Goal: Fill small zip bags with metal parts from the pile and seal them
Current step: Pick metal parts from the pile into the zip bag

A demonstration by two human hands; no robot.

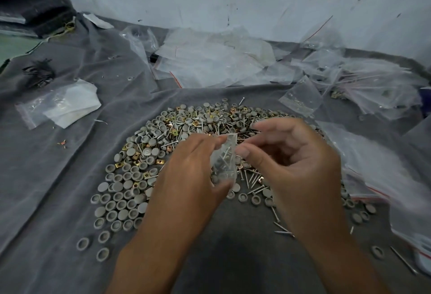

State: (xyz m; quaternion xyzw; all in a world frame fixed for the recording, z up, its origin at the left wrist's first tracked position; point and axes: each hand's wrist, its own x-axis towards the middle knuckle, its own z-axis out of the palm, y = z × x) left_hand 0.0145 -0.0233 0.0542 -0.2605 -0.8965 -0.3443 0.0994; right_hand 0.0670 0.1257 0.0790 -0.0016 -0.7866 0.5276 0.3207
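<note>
Left hand holds zip bag; right hand pinches top.

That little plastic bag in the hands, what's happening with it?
A person is packing hardware. The left hand holds a small zip bag with screws already inside, while the right hand pinches its top edge. Below lies the pile of grey caps, screws and brass clips on a grey cloth. More bags lie behind.
</note>
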